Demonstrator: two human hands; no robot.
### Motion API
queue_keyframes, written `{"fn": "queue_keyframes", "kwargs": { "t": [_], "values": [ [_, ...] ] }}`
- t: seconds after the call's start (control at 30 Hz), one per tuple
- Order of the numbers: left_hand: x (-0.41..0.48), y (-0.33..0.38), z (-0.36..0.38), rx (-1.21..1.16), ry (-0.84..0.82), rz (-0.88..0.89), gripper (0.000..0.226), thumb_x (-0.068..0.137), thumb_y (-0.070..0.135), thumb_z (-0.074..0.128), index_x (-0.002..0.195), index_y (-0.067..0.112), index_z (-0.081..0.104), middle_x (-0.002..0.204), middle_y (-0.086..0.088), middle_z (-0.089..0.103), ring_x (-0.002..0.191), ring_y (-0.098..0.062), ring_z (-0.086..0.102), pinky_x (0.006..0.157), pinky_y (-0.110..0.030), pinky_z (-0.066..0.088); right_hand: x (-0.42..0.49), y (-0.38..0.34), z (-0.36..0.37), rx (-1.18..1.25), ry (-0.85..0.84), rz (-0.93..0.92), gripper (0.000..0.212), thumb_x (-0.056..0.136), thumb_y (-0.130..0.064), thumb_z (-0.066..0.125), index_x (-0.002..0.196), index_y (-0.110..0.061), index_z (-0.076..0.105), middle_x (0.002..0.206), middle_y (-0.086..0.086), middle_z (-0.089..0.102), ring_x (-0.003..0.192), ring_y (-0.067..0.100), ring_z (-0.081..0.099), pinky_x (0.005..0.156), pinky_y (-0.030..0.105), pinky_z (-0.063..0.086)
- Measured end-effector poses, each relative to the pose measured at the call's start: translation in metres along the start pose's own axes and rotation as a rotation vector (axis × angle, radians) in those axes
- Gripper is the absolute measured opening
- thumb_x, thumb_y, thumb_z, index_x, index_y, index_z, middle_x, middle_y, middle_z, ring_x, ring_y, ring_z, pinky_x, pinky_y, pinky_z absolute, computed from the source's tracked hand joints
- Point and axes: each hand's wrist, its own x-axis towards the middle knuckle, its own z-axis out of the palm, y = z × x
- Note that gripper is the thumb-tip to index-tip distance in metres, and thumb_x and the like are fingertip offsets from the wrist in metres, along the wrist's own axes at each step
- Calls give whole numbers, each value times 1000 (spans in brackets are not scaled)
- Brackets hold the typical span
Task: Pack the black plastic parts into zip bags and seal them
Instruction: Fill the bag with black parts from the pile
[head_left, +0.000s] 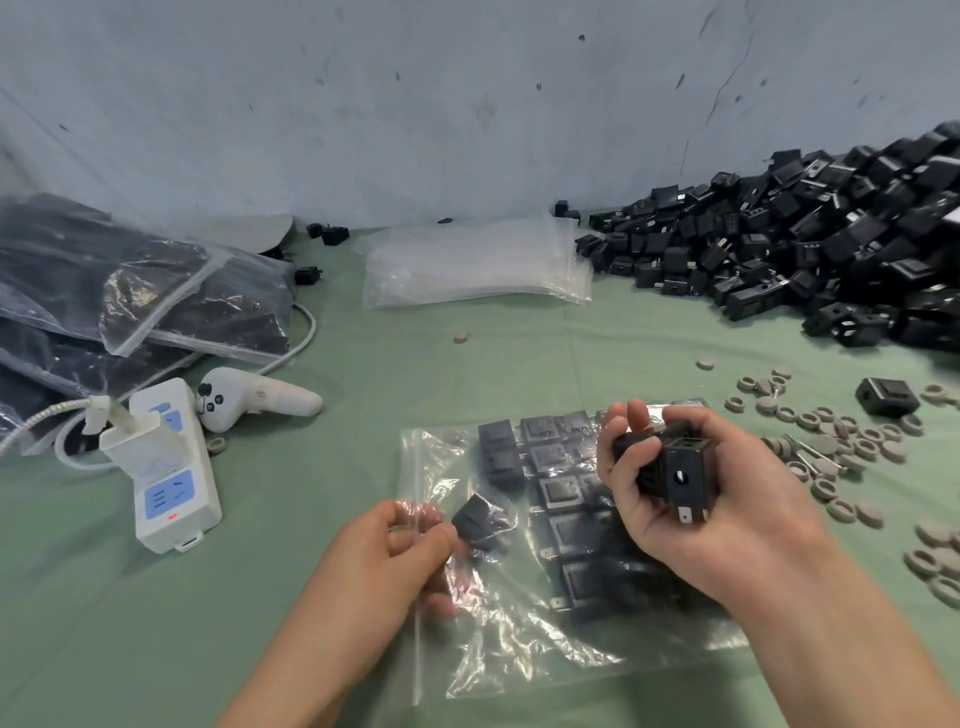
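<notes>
Nearest me, the left hand pinches the zip edge of the bag, lifting its mouth at the bag's 9 o'clock. The bag lies flat on the cloth. It is thin, limp film and looks slippery, so I'd take it by the stiffer zip strip. At 3 o'clock, the right hand is closed round a clump of parts; at least two, though I can't count them exactly. They look hard, light and boxy, and their metal prongs could snag the film, so hold them by the body.

Inside the bag, packed parts lie in rows, roughly a dozen, with one loose part by the mouth.

Farther out:
- One stray part at 2 o'clock among dozens of rings.
- One stack of empty bags at 12.
- A pile of hundreds at 1.
- At least three full bags at 10.
</notes>
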Motion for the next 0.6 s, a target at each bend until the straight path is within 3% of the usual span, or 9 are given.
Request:
{"fn": "queue_keyframes", "kwargs": {
  "t": [0.07,0.13,0.33,0.47,0.6],
  "values": [
    [0,2,0,-150,-36,-50,16,91,3,65,106,4,58,85,-16,75,66,-30,72,53,-33,58,0,0,0,4,-2,-4,22,85,-12,61,106,-9,65,96,11,69,70,22,65,42,24,51],
    [1,2,1,-190,-94,-63,17,89,4,67,106,4,63,88,-16,75,67,-28,72,52,-27,56,0,0,0,8,-1,-6,23,84,-11,61,106,-9,65,95,11,69,70,21,65,42,24,50],
    [4,1,5,-55,-80,-17,9,94,9,63,96,0,64,68,-10,69,52,-24,65,44,-25,51,0,0,-1,3,0,0,21,85,-12,60,105,-9,65,94,11,69,70,21,65,42,24,51],
    [5,2,6,53,-83,-4,22,94,21,63,85,2,61,62,-12,68,49,-25,63,44,-26,50,0,-1,-1,2,-1,-3,22,84,-12,60,105,-9,65,94,10,69,70,21,65,42,24,51],
    [5,5,4,-68,-80,-6,18,92,14,65,99,-2,58,70,-16,71,53,-25,65,46,-27,53,0,-2,-1,8,0,5,21,85,-12,61,105,-8,65,95,10,69,71,21,65,42,24,51]
  ]
}}
